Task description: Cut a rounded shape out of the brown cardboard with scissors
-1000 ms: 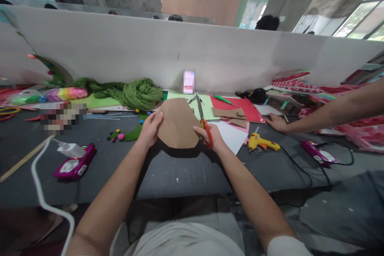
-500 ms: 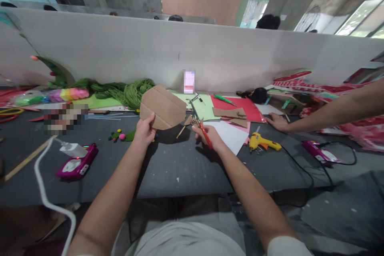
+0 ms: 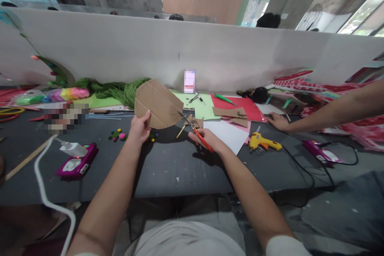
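My left hand (image 3: 141,128) grips a rounded, many-sided piece of brown cardboard (image 3: 158,105) by its lower left edge, holding it tilted above the table. Red-handled scissors (image 3: 200,137) are in my right hand (image 3: 208,140), with their blades pointing up and left at the cardboard's right edge. Whether the blade tips touch the cardboard, I cannot tell. Under the scissors lie small cardboard scraps (image 3: 193,121). A white paper sheet (image 3: 231,138) rests just right of my right hand. Pompoms (image 3: 122,136) on green pieces lie left of my left hand.
A yellow glue gun (image 3: 264,142) with a cord lies to the right. Purple power strips (image 3: 78,162) sit at both sides. Green yarn (image 3: 123,93), red paper (image 3: 244,107) and a green cutter (image 3: 224,99) line the back. Another person's hand (image 3: 277,122) rests at the right.
The cardboard has shifted left and turned slightly in my left hand. The scissors have swung leftward, so their blades point at the cardboard's right edge. The other person's hand stays put.
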Action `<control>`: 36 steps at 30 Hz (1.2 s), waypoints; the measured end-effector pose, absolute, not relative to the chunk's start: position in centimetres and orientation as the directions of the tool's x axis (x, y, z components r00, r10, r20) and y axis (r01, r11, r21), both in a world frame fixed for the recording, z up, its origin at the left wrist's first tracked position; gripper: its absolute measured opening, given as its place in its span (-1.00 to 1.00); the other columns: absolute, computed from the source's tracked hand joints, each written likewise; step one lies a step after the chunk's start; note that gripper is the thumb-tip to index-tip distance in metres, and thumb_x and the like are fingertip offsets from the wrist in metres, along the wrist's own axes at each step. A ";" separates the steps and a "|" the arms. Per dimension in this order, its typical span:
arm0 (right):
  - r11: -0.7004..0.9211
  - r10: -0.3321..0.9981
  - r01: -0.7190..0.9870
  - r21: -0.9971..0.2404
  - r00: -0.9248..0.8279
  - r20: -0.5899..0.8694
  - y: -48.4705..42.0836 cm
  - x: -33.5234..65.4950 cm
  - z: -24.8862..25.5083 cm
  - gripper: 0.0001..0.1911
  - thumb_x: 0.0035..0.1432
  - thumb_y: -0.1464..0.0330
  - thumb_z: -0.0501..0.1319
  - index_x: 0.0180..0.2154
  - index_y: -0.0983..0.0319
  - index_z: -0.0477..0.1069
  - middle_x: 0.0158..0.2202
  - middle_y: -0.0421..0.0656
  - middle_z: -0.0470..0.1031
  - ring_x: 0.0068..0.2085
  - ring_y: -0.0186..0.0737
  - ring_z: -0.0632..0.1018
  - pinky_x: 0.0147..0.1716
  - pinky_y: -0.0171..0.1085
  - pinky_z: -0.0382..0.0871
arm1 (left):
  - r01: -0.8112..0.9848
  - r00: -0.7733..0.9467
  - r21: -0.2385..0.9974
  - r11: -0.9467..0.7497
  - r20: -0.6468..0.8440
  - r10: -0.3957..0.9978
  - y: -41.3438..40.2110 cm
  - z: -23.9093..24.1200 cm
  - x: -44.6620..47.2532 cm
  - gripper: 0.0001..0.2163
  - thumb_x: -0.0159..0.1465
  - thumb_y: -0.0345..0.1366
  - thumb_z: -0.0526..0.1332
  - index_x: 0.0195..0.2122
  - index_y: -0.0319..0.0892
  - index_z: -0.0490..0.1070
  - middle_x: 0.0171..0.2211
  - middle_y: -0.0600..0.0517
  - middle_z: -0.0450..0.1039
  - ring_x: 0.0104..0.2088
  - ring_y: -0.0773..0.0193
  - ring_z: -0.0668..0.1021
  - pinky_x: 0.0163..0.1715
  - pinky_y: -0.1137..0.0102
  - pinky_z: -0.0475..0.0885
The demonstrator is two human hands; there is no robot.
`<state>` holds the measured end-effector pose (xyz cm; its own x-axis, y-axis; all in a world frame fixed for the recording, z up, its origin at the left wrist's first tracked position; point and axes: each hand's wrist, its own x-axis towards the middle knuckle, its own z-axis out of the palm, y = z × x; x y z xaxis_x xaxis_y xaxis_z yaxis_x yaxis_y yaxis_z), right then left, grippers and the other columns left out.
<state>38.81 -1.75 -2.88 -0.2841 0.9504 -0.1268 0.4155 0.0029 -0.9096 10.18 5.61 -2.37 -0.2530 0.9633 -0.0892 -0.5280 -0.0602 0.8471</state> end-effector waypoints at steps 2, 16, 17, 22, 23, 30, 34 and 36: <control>0.016 0.940 0.457 -0.889 -0.311 -0.143 -1.8 39.1 -2.6 -0.41 0.04 -0.16 0.36 -0.50 0.21 0.29 -0.58 -0.24 0.36 -0.56 -0.34 0.34 -0.55 -0.32 0.19 | -0.511 -0.260 0.858 -0.056 -0.092 0.961 5.6 -2.1 9.9 -0.58 0.16 -0.47 0.45 0.05 -0.12 0.53 -0.03 -0.06 0.66 -0.12 0.17 0.71 -0.02 0.29 0.63; 0.059 0.979 0.645 -0.762 -0.188 -0.084 -1.9 38.5 -2.7 -0.37 0.15 -0.22 0.21 -0.52 0.22 0.34 -0.60 -0.20 0.32 -0.51 -0.27 0.34 -0.49 -0.29 0.12 | -0.514 -0.251 0.857 -0.035 -0.111 0.962 5.4 -1.7 10.1 -0.67 0.18 -0.54 0.40 -0.02 -0.17 0.56 -0.13 -0.03 0.69 -0.25 0.28 0.71 -0.06 0.36 0.63; 0.054 0.979 0.655 -0.754 -0.184 -0.090 -1.9 38.4 -2.6 -0.37 0.15 -0.22 0.22 -0.52 0.22 0.34 -0.61 -0.20 0.32 -0.52 -0.27 0.35 -0.49 -0.29 0.11 | -0.516 -0.260 0.855 -0.040 -0.111 0.959 5.4 -1.7 10.1 -0.67 0.18 -0.55 0.39 -0.03 -0.17 0.56 -0.13 -0.02 0.69 -0.26 0.30 0.71 -0.06 0.37 0.63; 0.095 0.977 0.677 -0.730 -0.203 -0.062 -1.8 38.5 -2.8 -0.37 0.13 -0.21 0.23 -0.56 0.21 0.32 -0.64 -0.22 0.27 -0.53 -0.28 0.33 -0.49 -0.29 0.09 | -0.513 -0.273 0.857 -0.049 -0.108 0.956 5.3 -1.4 9.8 -0.64 0.17 -0.56 0.40 -0.02 -0.15 0.57 -0.10 -0.02 0.69 -0.28 0.34 0.70 -0.05 0.40 0.62; 0.098 0.978 0.671 -0.735 -0.202 -0.055 -1.7 38.5 -2.9 -0.37 0.13 -0.21 0.23 -0.57 0.21 0.31 -0.64 -0.23 0.25 -0.53 -0.29 0.32 -0.49 -0.29 0.09 | -0.511 -0.270 0.858 -0.047 -0.108 0.957 5.3 -1.4 9.7 -0.64 0.17 -0.56 0.40 -0.02 -0.14 0.57 -0.09 -0.02 0.69 -0.26 0.33 0.70 -0.04 0.40 0.62; 0.135 0.976 0.623 -0.770 -0.217 -0.005 -1.3 39.1 -4.2 -0.41 0.13 -0.16 0.26 -0.53 0.20 0.24 -0.59 -0.28 0.18 -0.51 -0.33 0.22 -0.51 -0.29 0.04 | -0.495 -0.240 0.868 -0.040 -0.092 0.966 5.3 -1.7 9.8 -0.64 0.16 -0.55 0.40 -0.02 -0.15 0.58 -0.07 -0.04 0.68 -0.24 0.30 0.70 -0.06 0.39 0.63; 0.140 0.974 0.605 -0.784 -0.228 -0.003 -1.4 39.1 -4.3 -0.43 0.14 -0.14 0.25 -0.51 0.20 0.25 -0.58 -0.29 0.18 -0.50 -0.33 0.22 -0.50 -0.29 0.04 | -0.485 -0.206 0.874 -0.037 -0.072 0.976 5.2 -1.9 10.0 -0.65 0.16 -0.53 0.42 -0.03 -0.15 0.57 -0.07 -0.04 0.68 -0.19 0.27 0.71 -0.05 0.37 0.63; 0.135 0.974 0.591 -0.795 -0.226 -0.003 -1.4 38.9 -4.2 -0.43 0.15 -0.15 0.24 -0.51 0.20 0.25 -0.58 -0.28 0.18 -0.49 -0.32 0.23 -0.49 -0.29 0.04 | -0.485 -0.206 0.874 -0.039 -0.070 0.976 5.2 -2.0 10.2 -0.66 0.16 -0.53 0.42 -0.03 -0.16 0.57 -0.07 -0.05 0.68 -0.19 0.26 0.71 -0.05 0.37 0.63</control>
